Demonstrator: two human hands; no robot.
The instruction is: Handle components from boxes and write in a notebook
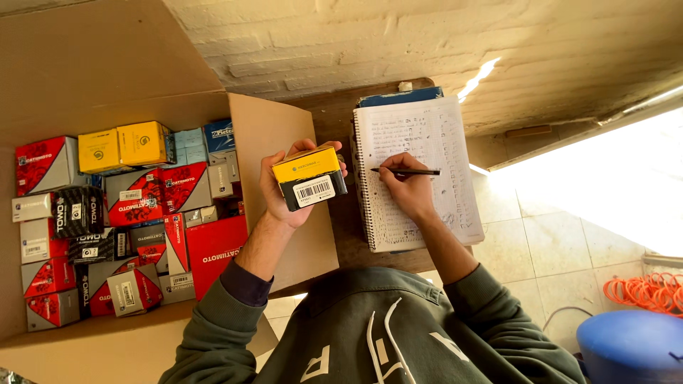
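My left hand (279,193) holds up a small yellow and black box (310,177) with a white barcode label facing me. It hovers over the inner flap of a big cardboard carton (284,128). My right hand (407,186) grips a dark pen (407,171), its tip resting on a page of an open spiral notebook (441,142) filled with handwriting. The notebook lies on a small wooden table (334,114) against a white brick wall.
The carton at left holds several small boxes: red ones (135,195), yellow ones (121,146), black and grey ones (78,210). At the lower right of the tiled floor are a blue round container (629,345) and a coiled orange hose (647,291).
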